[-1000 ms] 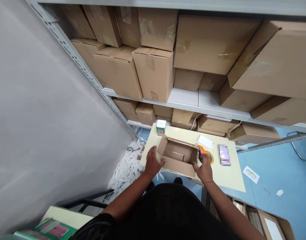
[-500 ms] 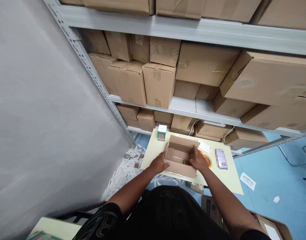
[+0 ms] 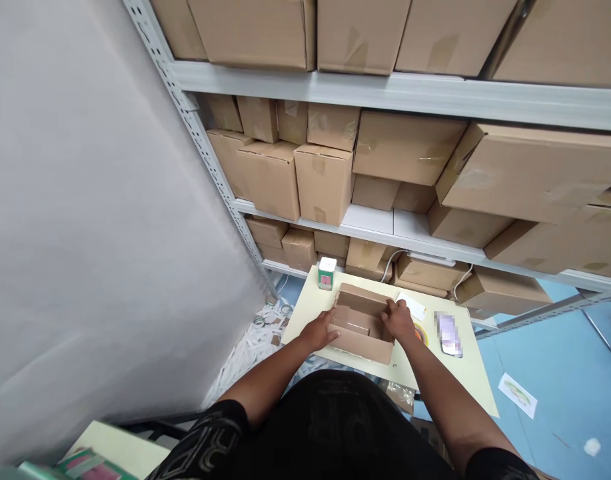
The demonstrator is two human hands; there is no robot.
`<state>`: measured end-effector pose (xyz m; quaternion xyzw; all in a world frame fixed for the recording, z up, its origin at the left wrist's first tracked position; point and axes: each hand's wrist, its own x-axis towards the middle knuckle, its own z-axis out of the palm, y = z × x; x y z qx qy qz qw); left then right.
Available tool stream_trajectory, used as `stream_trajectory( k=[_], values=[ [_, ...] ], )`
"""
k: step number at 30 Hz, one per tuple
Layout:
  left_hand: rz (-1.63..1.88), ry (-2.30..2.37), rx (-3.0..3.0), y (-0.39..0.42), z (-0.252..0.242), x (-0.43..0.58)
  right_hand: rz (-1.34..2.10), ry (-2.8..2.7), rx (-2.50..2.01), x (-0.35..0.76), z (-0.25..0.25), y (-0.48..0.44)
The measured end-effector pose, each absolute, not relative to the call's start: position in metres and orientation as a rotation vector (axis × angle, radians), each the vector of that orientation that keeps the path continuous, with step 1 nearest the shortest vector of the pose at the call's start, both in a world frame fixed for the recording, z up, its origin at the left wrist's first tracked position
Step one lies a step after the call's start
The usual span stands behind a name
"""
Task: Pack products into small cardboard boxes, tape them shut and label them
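Gripping an open cardboard box (image 3: 361, 345), left hand (image 3: 319, 332) and right hand (image 3: 399, 320); green-and-white carton (image 3: 327, 275) unreadable

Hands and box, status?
Left hand holds box at left end; right hand holds right end. Box open-topped on table. Tape by right hand, partly hidden.

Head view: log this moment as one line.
Open brown cardboard box on pale yellow tabletop; left hand at its left end; right hand at its right end; green-and-white carton beyond
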<state>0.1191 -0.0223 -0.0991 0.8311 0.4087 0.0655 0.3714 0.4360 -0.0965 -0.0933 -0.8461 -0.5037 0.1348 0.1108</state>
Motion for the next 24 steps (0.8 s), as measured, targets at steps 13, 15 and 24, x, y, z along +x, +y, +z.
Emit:
stream_trajectory(
  k=[13,15,24],
  values=[
    [0.29,1.461,1.65,-0.016,-0.1,0.139,0.762,-1.011,-2.354,0.437,-0.11,-0.14],
    [0.311,1.416,1.661,-0.015,-0.098,0.133,0.733,-1.016,-2.38,0.433,-0.102,-0.143],
    [0.649,1.22,1.2,-0.015,-0.082,0.064,0.53,-1.039,-2.377,0.387,-0.056,-0.171]
  ],
)
